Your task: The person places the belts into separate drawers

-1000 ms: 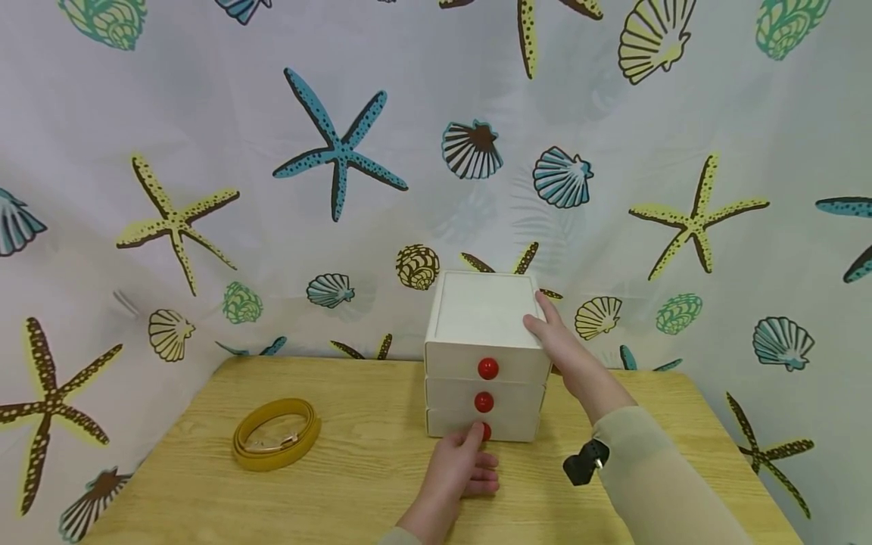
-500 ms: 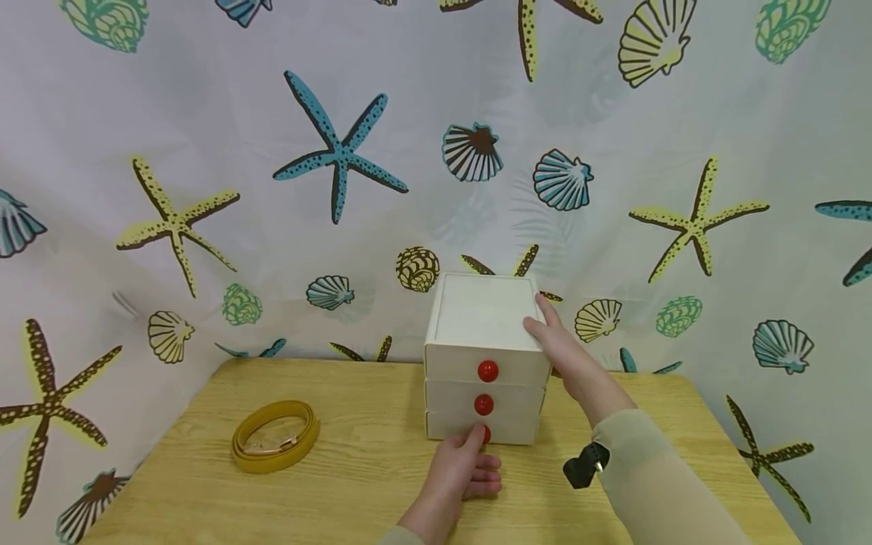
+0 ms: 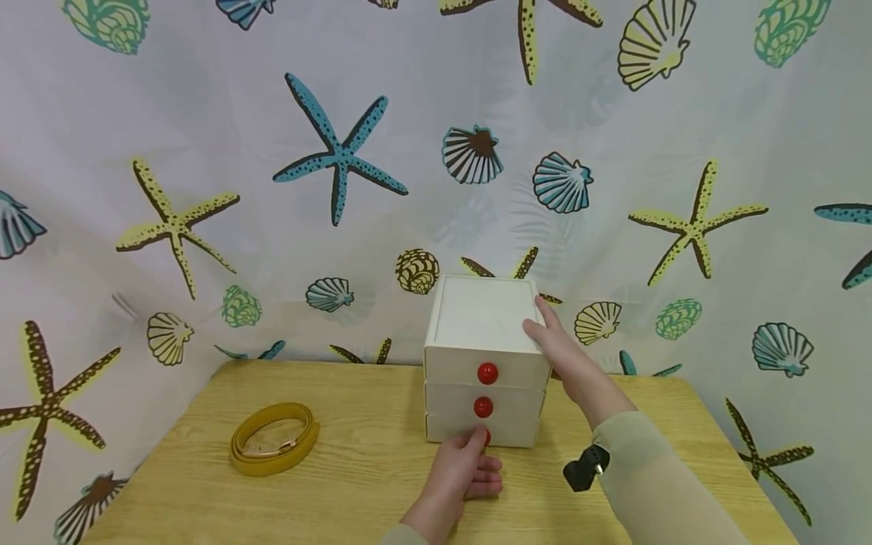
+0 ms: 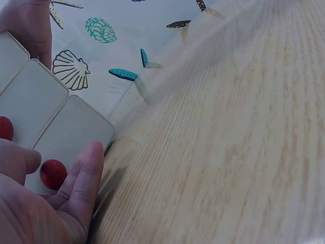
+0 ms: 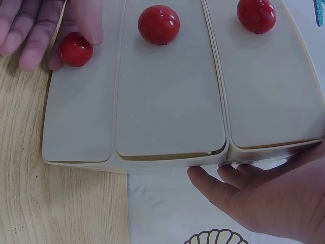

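A small white drawer chest (image 3: 485, 314) stands on the table, with three stacked drawers, each bearing a red round knob. All three drawers look closed. My left hand (image 3: 455, 473) is at the bottom drawer, pinching its red knob (image 5: 76, 49) between thumb and forefinger; its other fingers extend below, near the tabletop. At the chest's upper right edge, my right hand (image 3: 568, 356) rests with its thumb on the top and its fingers lying fairly straight against the side (image 5: 218, 195). The middle knob (image 3: 483, 407) and top knob (image 3: 487, 373) are untouched.
A coiled yellow belt (image 3: 275, 439) with a metal buckle lies on the wooden table (image 3: 327, 492), left of the chest. Behind the table hangs a white curtain (image 3: 381, 45) printed with starfish and shells. A small black device (image 3: 586, 467) sits at my right sleeve.
Everything in the head view has shifted slightly downward. Both hands keep their places on the chest, and the drawers show no visible movement.
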Available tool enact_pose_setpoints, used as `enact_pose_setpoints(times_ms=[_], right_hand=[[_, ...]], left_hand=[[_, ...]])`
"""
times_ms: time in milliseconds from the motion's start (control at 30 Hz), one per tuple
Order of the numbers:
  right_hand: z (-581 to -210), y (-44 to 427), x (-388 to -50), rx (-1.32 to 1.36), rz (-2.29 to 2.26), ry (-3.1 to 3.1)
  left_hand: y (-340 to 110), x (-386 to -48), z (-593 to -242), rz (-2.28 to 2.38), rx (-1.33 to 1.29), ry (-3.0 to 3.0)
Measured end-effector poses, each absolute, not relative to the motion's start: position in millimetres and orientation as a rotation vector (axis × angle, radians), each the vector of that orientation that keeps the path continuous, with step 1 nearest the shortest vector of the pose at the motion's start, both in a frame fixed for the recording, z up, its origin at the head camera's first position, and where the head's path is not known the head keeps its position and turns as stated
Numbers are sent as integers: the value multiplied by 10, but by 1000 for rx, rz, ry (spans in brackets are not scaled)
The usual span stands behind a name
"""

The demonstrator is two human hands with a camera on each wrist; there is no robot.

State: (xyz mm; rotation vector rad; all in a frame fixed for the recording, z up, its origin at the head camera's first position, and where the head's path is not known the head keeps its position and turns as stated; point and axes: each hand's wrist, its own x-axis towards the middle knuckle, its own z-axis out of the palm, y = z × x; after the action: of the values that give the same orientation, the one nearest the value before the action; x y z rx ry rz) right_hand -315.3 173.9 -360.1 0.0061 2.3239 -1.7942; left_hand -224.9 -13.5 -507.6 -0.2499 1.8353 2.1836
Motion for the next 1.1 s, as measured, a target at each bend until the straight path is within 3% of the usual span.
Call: enact_pose_setpoints(times_ms=[1100], right_hand=[[-3609, 1742, -3131, -5, -1795, 2331]], left_hand=[[-102, -2272, -5083, 2178, -284, 1833]])
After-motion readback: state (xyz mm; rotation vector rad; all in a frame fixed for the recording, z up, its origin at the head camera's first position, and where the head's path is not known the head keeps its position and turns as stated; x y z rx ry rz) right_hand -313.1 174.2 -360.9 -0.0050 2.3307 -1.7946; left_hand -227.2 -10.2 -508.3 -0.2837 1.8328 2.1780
